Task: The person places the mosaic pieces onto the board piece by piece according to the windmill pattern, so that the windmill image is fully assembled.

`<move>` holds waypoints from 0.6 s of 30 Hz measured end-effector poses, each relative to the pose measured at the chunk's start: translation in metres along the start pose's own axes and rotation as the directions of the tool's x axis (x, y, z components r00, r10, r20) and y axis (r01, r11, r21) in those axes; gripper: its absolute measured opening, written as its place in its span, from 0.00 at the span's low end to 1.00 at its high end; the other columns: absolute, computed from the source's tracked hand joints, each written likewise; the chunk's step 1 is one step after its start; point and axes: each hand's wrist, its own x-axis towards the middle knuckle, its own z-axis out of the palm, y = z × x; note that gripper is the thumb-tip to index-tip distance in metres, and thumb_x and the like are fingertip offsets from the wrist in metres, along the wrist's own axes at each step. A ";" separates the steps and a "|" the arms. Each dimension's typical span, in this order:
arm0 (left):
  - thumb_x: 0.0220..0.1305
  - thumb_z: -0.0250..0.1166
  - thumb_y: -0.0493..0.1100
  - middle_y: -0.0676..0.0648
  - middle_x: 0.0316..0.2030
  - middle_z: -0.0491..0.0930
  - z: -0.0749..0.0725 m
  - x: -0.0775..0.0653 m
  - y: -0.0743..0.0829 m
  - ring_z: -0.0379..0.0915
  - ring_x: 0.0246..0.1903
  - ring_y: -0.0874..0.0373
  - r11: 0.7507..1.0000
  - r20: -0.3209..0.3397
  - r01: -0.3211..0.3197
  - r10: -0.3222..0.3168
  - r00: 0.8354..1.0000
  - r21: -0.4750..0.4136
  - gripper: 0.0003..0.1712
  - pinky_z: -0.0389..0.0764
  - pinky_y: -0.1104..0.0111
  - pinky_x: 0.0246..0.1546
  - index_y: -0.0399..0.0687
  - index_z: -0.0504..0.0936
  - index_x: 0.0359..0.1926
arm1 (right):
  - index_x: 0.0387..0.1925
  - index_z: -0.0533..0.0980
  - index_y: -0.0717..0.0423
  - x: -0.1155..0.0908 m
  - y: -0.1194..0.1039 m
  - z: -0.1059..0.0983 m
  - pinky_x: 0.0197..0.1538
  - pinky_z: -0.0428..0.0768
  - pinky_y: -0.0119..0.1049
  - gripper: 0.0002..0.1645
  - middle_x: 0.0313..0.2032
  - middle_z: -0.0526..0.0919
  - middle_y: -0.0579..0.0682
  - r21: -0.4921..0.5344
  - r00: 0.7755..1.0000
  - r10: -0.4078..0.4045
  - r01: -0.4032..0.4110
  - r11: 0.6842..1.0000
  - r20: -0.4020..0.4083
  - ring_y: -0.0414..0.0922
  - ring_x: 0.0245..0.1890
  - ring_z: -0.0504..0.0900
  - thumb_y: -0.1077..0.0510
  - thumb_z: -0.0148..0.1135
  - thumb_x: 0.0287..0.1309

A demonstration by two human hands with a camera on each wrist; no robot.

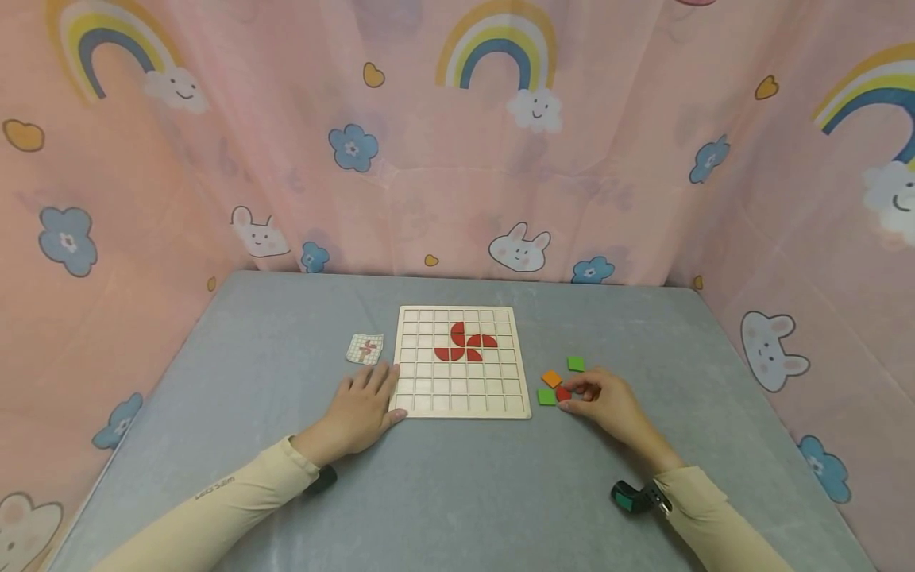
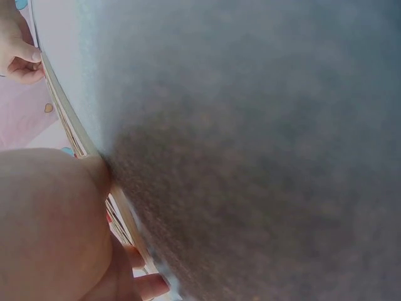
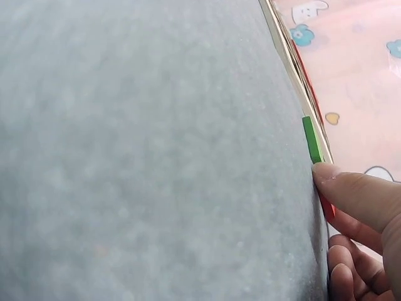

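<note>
A light wooden grid board (image 1: 429,405) lies on the table with several red quarter-round pieces (image 1: 457,330) set in its cells as a pinwheel. My left hand (image 1: 360,409) rests flat at the board's left edge, thumb at the near corner and fingers spread. To the right of the board, my right hand (image 1: 600,401) pinches a red piece (image 1: 563,393) between thumb and index finger, low at the tabletop. Beside it lie a green square (image 1: 546,397) and an orange square (image 1: 551,379); another green square (image 1: 576,364) sits just beyond the fingers. In the right wrist view the thumb partly covers the red piece (image 3: 328,208).
A small pattern card (image 1: 365,349) showing a red pinwheel on a grid lies left of the board. The grey table (image 1: 457,492) ends at a pink printed curtain (image 1: 415,206) behind and at both sides. Each wrist wears a dark camera (image 1: 632,498).
</note>
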 end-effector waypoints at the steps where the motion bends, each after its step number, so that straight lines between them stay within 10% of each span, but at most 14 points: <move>1: 0.82 0.57 0.55 0.29 0.78 0.60 0.000 0.000 0.000 0.56 0.76 0.29 1.000 0.000 0.000 0.000 1.000 0.000 0.41 0.65 0.35 0.67 0.29 0.60 0.79 | 0.41 0.88 0.59 0.000 0.000 0.000 0.37 0.75 0.31 0.14 0.36 0.82 0.51 -0.001 1.000 -0.001 0.001 1.000 -0.001 0.38 0.32 0.75 0.60 0.83 0.54; 18: 0.82 0.57 0.55 0.29 0.77 0.61 -0.002 -0.001 0.001 0.57 0.75 0.29 1.000 0.002 0.000 0.000 1.000 -0.003 0.41 0.66 0.35 0.67 0.29 0.59 0.80 | 0.49 0.86 0.62 0.000 -0.002 -0.007 0.33 0.76 0.31 0.17 0.36 0.88 0.51 0.055 0.999 0.024 -0.026 0.998 0.044 0.36 0.28 0.78 0.60 0.79 0.60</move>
